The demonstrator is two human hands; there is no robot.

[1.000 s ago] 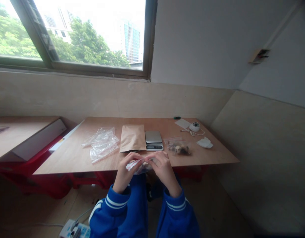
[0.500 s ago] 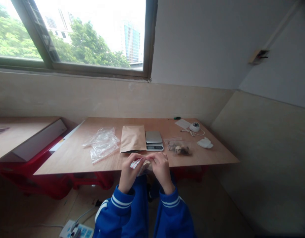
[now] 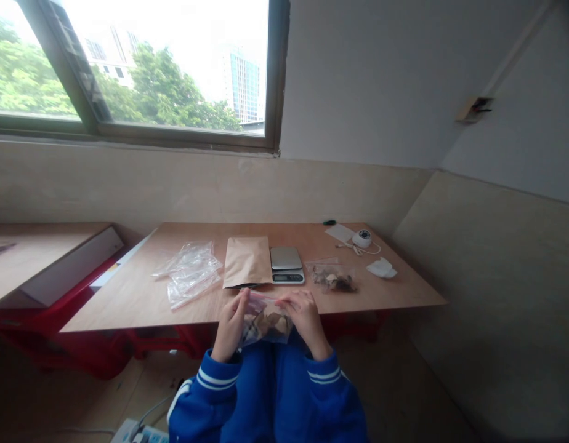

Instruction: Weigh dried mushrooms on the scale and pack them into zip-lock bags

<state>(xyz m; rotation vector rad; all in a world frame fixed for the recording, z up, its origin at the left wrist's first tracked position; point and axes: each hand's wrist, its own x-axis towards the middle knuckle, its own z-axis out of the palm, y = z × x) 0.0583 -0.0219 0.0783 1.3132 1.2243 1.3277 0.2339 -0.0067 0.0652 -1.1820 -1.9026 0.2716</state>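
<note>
A clear zip bag (image 3: 268, 326) with tan and brown dried pieces inside hangs between my hands, just in front of the table edge and above my lap. My left hand (image 3: 231, 323) pinches its upper left corner. At the right end of the reddish zip strip, my right hand (image 3: 305, 317) grips the bag with thumb and fingers. Just beyond my hands lie a brown kraft paper pouch (image 3: 247, 261) and, touching its right side, a small digital scale (image 3: 287, 259). Another zip bag (image 3: 333, 278) of similar dried pieces rests to the right of the scale.
Flat, clear plastic bags (image 3: 189, 271) lie on the table's left. Toward the right are a crumpled white tissue (image 3: 381, 267), a white dome camera (image 3: 362, 239) with its cable, a paper sheet (image 3: 340, 232) and a green object (image 3: 329, 222). A power strip (image 3: 139, 431) sits on the floor.
My hands have moved apart, from close together at the zip to the bag's two upper ends. The bag now hangs spread out, with its contents showing.
</note>
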